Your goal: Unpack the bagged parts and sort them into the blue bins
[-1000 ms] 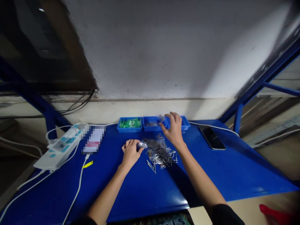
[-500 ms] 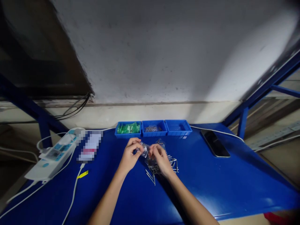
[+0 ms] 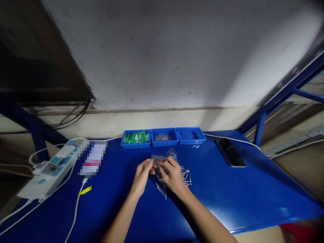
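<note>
A small clear plastic bag [image 3: 157, 157] is pinched between my two hands above the blue table. My left hand [image 3: 142, 173] is closed at its left side, thumb against the fingers. From the right, my right hand [image 3: 171, 172] is closed on the same bag, its fingertips close to the left ones. What lies inside the bag is too small to make out. Beneath and beside my right hand is a loose heap of thin metal L-shaped pieces, like hex keys [image 3: 186, 177], partly hidden by it. Another clear bag [image 3: 172, 153] lies just behind the heap.
Three blue bins stand along the wall: one with green packets [image 3: 136, 137], one with small clear bags [image 3: 163, 137], and a right bin [image 3: 191, 135]. A dark phone [image 3: 230, 152] lies right. At left are a white power strip [image 3: 54, 168], a pixelated device [image 3: 93, 158] and cables.
My hands have come together; the right fingers have moved left to meet the left ones at the bag. The view has shifted slightly, and the bins and heap appear otherwise unchanged.
</note>
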`<move>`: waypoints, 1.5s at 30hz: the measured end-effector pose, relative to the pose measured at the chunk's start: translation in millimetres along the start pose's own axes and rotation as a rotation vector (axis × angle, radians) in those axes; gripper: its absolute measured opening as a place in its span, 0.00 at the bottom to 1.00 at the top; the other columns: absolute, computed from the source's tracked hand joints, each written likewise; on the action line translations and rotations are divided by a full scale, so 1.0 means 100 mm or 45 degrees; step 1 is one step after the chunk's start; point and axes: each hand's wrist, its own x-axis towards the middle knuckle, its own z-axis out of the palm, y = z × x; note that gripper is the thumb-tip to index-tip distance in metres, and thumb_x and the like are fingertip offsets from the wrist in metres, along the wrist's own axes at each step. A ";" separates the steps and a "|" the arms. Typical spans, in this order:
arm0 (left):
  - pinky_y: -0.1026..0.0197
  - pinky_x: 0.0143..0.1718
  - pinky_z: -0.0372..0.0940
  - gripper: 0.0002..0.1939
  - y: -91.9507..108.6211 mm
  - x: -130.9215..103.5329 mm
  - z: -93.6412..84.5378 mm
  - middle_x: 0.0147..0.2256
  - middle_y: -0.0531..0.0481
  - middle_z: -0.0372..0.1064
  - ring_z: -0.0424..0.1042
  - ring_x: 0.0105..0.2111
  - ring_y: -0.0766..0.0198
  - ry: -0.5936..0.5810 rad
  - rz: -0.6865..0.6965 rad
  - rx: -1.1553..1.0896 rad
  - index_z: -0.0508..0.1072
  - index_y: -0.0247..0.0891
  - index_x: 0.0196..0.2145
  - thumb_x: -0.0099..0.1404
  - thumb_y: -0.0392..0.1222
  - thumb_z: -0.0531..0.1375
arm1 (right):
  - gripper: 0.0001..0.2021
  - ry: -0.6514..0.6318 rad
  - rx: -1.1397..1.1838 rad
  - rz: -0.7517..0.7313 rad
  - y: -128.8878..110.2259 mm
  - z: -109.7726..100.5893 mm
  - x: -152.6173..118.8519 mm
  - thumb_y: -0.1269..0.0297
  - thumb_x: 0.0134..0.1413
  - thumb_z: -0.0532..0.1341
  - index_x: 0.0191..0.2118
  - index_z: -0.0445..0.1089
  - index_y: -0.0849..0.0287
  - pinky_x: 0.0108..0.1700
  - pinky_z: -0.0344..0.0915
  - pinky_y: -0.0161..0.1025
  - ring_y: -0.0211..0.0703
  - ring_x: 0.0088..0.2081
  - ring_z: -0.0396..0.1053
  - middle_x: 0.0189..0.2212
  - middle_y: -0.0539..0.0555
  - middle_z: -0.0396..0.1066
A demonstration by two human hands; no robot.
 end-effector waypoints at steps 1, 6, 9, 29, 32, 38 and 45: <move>0.65 0.27 0.60 0.17 -0.01 -0.01 0.01 0.24 0.51 0.66 0.63 0.24 0.67 0.030 0.020 0.056 0.72 0.33 0.33 0.62 0.51 0.57 | 0.10 -0.043 -0.006 0.022 -0.03 0.01 0.00 0.72 0.56 0.53 0.39 0.71 0.57 0.35 0.63 0.37 0.40 0.33 0.63 0.31 0.54 0.63; 0.60 0.38 0.66 0.09 -0.01 0.01 -0.07 0.37 0.46 0.71 0.71 0.36 0.60 0.264 0.443 0.537 0.73 0.37 0.39 0.62 0.41 0.58 | 0.12 -0.152 0.201 0.361 -0.13 0.00 0.05 0.62 0.51 0.59 0.42 0.71 0.59 0.41 0.64 0.40 0.43 0.37 0.65 0.36 0.56 0.63; 0.58 0.45 0.65 0.09 0.00 0.01 -0.11 0.41 0.46 0.71 0.70 0.43 0.60 0.235 0.739 0.767 0.75 0.40 0.38 0.63 0.35 0.55 | 0.18 -0.196 0.540 0.737 -0.11 0.00 0.07 0.50 0.56 0.54 0.33 0.71 0.61 0.31 0.62 0.36 0.38 0.28 0.63 0.26 0.51 0.64; 0.67 0.28 0.62 0.13 -0.01 0.10 -0.18 0.25 0.52 0.69 0.66 0.24 0.69 0.167 0.027 -0.039 0.74 0.33 0.36 0.57 0.45 0.63 | 0.03 -0.235 -0.029 -0.006 -0.03 -0.04 0.03 0.67 0.57 0.57 0.35 0.66 0.58 0.35 0.60 0.36 0.41 0.34 0.64 0.31 0.54 0.66; 0.62 0.36 0.66 0.11 0.04 0.10 -0.26 0.32 0.48 0.72 0.71 0.32 0.63 0.361 0.263 0.238 0.73 0.36 0.37 0.59 0.44 0.61 | 0.10 -0.199 0.196 0.266 -0.06 -0.04 0.05 0.64 0.53 0.60 0.25 0.61 0.58 0.30 0.57 0.34 0.37 0.27 0.61 0.24 0.49 0.62; 0.55 0.45 0.67 0.07 0.15 -0.02 -0.13 0.44 0.46 0.66 0.68 0.46 0.58 0.255 0.881 0.704 0.74 0.39 0.30 0.62 0.34 0.56 | 0.17 -0.221 0.891 0.734 -0.07 0.03 0.04 0.55 0.50 0.62 0.23 0.55 0.57 0.24 0.52 0.31 0.31 0.19 0.54 0.17 0.43 0.55; 0.57 0.43 0.66 0.12 0.10 -0.04 -0.05 0.45 0.46 0.62 0.67 0.45 0.59 0.135 0.843 0.739 0.75 0.40 0.26 0.63 0.32 0.54 | 0.17 -0.084 0.998 0.891 0.00 0.09 0.04 0.55 0.47 0.63 0.41 0.61 0.57 0.24 0.58 0.32 0.35 0.21 0.62 0.19 0.43 0.60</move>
